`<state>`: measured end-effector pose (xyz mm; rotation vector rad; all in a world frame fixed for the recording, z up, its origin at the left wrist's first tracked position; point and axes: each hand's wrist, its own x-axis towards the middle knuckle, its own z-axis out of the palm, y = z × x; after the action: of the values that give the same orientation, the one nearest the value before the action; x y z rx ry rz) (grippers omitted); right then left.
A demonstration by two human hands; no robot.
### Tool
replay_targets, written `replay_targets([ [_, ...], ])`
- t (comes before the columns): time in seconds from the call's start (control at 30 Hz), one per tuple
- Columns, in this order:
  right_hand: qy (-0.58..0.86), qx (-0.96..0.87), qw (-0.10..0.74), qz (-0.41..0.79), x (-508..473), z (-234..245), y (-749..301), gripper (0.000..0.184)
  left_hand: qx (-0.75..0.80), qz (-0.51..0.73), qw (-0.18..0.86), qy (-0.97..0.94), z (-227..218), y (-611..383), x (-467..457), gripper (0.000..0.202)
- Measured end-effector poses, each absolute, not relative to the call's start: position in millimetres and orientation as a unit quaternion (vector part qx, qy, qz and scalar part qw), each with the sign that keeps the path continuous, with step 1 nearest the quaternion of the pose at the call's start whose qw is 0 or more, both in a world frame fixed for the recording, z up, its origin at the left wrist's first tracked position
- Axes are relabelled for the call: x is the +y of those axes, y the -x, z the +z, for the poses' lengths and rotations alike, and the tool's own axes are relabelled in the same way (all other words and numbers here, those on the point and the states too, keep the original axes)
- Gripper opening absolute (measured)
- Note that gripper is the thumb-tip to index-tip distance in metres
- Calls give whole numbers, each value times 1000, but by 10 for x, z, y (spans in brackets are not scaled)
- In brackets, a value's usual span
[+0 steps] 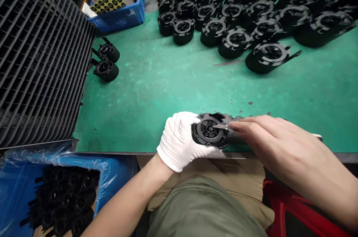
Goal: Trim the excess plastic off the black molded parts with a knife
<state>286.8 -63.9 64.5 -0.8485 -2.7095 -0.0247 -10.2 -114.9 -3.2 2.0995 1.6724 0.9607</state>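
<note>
My left hand (179,142), in a white glove, is closed around a black round plastic housing (205,140) at the front edge of the table. The housing lies tilted, its ringed end facing up toward me. My bare right hand (282,147) pinches a small knife (222,126) with a pointed metal blade. The blade's tip is over the middle of the housing's ringed end; whether it touches cannot be made out. My fingers hide most of the knife's handle.
Rows of similar black housings (236,41) stand along the back of the green table (156,80). Two more (106,69) sit at the left beside a dark slatted rack (39,54). A blue bin (120,22) holds yellow sticker sheets. Below left, a plastic-lined blue crate (117,170) contains several housings.
</note>
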Motion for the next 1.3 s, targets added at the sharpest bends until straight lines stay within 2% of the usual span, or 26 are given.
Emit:
replay_targets([
  [0.13, 284, -947, 150, -13, -616, 604, -2862, 33, 571, 320, 188, -732, 57, 81, -1099, 68],
  [0.23, 279, -950, 138, -30, -634, 642, -2860, 40, 572, 326, 190, -729, 68, 81, -1092, 69],
  [0.37, 270, -954, 123, -39, -684, 720, -2861, 47, 575, 349, 168, -720, 62, 86, -1106, 85],
  [0.5, 278, -952, 121, -42, -754, 703, -2849, 62, 577, 320, 204, -723, 123, 65, -1088, 69],
  [0.6, 290, -948, 121, -49, -801, 671, -2837, 66, 577, 320, 216, -719, 166, 49, -1070, 68],
  [0.8, 295, -946, 120, -56, -874, 703, -2820, 53, 588, 311, 207, -717, 132, 63, -1090, 75],
  [1.13, 318, -941, 111, -41, -1110, 692, -2760, 58, 557, 360, 100, -741, -79, 136, -1185, 98],
  [1.2, 335, -935, 120, -12, -1103, 651, -2802, 52, 565, 352, 109, -738, -94, 146, -1192, 100],
  [1.3, 358, -918, 165, 39, -1046, 544, -2916, 33, 573, 345, 116, -734, -104, 155, -1188, 103],
])
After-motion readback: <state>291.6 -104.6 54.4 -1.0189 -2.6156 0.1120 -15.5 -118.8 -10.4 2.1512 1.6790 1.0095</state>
